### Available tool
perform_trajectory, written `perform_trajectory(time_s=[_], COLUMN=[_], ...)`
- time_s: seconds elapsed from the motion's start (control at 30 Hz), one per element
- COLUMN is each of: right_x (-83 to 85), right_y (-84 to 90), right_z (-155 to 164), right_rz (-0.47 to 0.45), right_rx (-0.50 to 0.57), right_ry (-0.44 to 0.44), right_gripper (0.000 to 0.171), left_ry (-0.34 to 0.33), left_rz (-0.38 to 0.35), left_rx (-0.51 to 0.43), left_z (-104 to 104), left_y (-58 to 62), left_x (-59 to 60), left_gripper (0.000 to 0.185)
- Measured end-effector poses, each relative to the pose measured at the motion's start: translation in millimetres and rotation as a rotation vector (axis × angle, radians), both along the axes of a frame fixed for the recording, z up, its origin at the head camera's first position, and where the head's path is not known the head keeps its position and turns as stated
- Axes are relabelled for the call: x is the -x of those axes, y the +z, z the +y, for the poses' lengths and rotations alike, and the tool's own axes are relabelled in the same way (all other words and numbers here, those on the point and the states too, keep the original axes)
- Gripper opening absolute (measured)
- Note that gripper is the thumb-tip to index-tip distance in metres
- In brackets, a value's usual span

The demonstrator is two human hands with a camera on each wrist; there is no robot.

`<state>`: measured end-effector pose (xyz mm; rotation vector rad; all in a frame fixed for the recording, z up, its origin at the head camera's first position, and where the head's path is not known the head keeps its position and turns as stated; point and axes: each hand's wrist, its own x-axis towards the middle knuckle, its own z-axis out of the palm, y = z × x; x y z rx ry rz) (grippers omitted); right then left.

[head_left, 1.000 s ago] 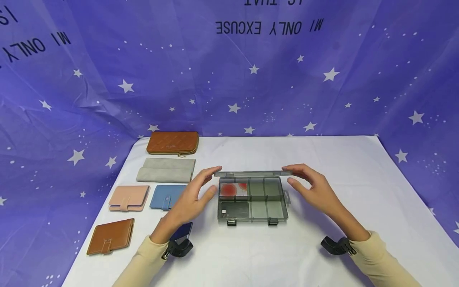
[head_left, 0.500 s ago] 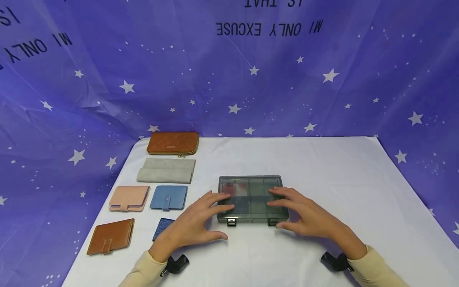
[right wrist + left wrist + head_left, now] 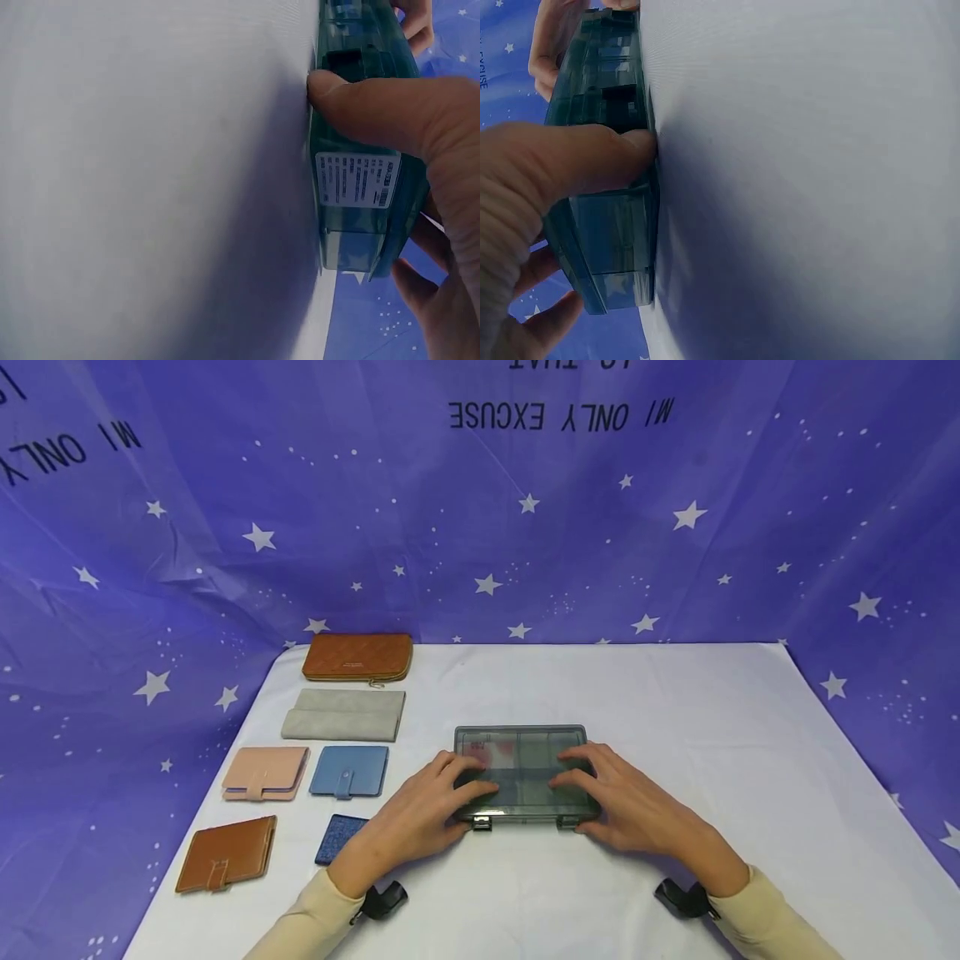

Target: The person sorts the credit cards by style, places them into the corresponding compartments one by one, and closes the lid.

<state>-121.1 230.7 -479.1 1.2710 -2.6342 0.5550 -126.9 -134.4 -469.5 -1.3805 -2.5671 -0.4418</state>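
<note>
A translucent grey-green plastic compartment box (image 3: 521,752) lies flat on the white table with its lid down. My left hand (image 3: 416,814) grips its left front corner, fingers on the lid and thumb at the front wall beside the left latch (image 3: 482,823). On the other side my right hand (image 3: 637,806) grips the right front corner the same way, its thumb by the right latch (image 3: 567,822). A red and white card (image 3: 491,752) shows dimly through the lid. The right wrist view shows a white printed label (image 3: 358,180) on the box's front wall.
Wallets lie at the left: a brown zip wallet (image 3: 357,657), a grey one (image 3: 345,715), a pink one (image 3: 266,772), a light blue one (image 3: 349,770), a brown strap wallet (image 3: 227,856) and a dark blue one (image 3: 341,837), partly behind my left forearm. A purple starry cloth (image 3: 480,527) hangs behind.
The raised lid has come down onto the box. Both hands have moved from the lid's far edge to the front corners, and the thumbs have come in against the front wall.
</note>
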Motion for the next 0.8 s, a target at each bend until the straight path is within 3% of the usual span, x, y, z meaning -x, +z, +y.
perform_trajectory(time_s=[0.33,0.53,0.8], right_x=[-0.5,-3.0,-2.3], right_y=[6.0,7.4,10.3], right_z=[2,-2,2], right_rz=[-0.064,-0.052,-0.094], right_rx=[-0.012,-0.028,-0.022], right_ry=[-0.005,-0.026,-0.006], right_gripper=[0.073,0.073,0.081], left_ry=[-0.007,0.011,-0.029], left_rz=[0.045,0.071,-0.004], left_rx=[0.006,0.027,-0.019], left_z=[-1,2,-1], left_y=[1.4,0.9,3.5], left_x=[-0.7,-2.3,-1.1], left_gripper=[0.062,0.061,0.061])
